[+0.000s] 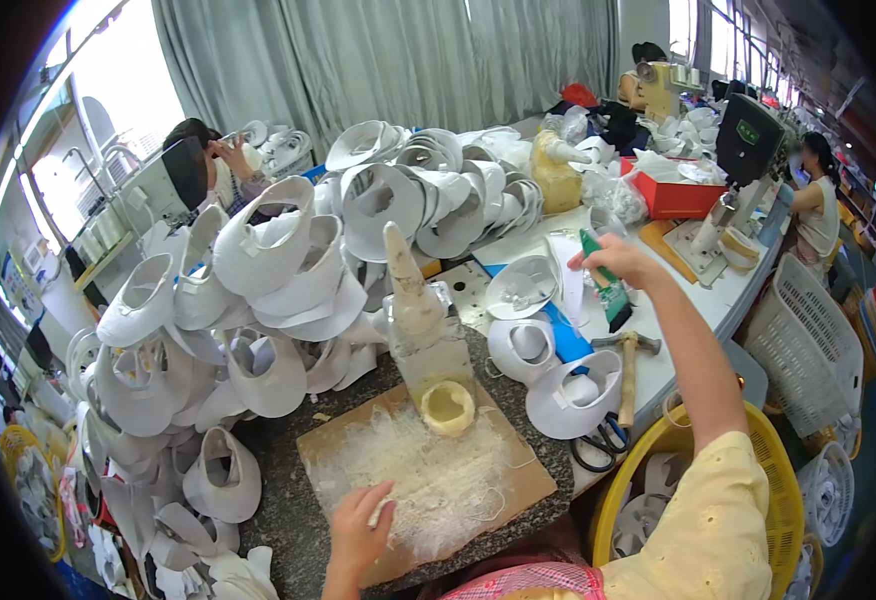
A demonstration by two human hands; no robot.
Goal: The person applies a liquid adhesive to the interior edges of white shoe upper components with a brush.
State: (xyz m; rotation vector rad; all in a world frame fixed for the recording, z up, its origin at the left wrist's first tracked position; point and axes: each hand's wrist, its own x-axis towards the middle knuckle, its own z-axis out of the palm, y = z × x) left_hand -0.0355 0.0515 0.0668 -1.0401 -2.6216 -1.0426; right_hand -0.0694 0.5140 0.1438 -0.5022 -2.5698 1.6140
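My right hand is raised over the right side of the table, closed around the handle of a green brush whose dark bristles point down. My left hand is low over the near left of a glue-crusted board. Its fingers curl toward the thumb, with something small and white between them that I cannot make out. On the board's far edge stands a glue-coated plastic bottle with a cone-shaped nozzle, behind a round cup of pale, hardened glue. White shoe uppers lie below the brush.
Piles of white uppers crowd the left and back. A hammer and black-handled scissors lie at right, above a yellow basket. A red box and a sewing machine stand farther back. Other people work nearby.
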